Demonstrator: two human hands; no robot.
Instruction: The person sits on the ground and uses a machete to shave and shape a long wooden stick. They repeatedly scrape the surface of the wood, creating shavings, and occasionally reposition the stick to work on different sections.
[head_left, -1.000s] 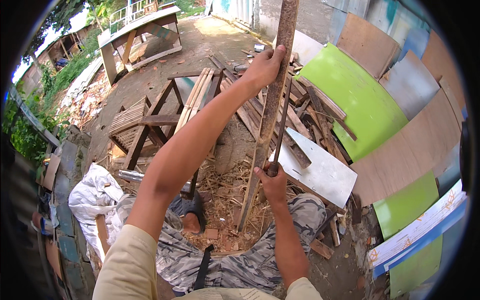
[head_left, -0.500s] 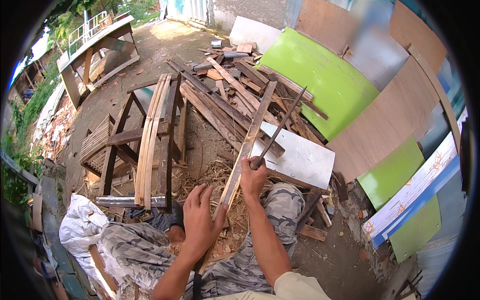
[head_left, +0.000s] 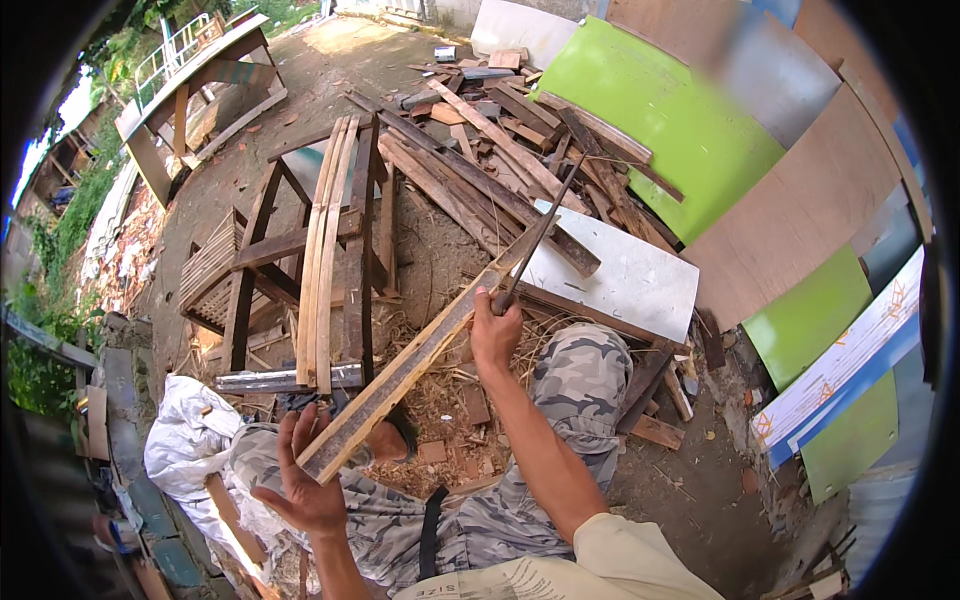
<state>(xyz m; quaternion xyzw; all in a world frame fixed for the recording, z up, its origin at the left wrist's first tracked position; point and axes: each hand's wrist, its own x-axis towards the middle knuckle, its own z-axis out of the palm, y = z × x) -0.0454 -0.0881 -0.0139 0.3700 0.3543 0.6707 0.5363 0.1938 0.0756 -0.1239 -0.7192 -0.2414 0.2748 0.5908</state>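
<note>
A long, narrow wooden strip [head_left: 400, 370] slants across my lap, brown on its face with a paler edge. Its near end lies against the palm of my left hand [head_left: 312, 490], whose fingers and thumb are spread, not wrapped round it. My right hand [head_left: 495, 335] is closed round the dark handle of a long knife [head_left: 540, 240] with a thin, dark, pointed blade. That blade points up and away, crossing close to the strip's far end. My right fingers are right beside the strip; whether they also grip it I cannot tell.
A dark wooden frame [head_left: 255, 250] with pale slats [head_left: 325, 260] across it stands left. Ahead lies a pile of scrap lumber [head_left: 500, 140]. White [head_left: 610, 275] and green panels [head_left: 660, 120] lie right. A white sack [head_left: 185, 440] is by my left leg; wood chips [head_left: 455, 455] cover the ground between my feet.
The strip's near end has swung left and up from my lap, and my left hand has moved left and down with it. My right hand keeps the knife, its blade now more upright.
</note>
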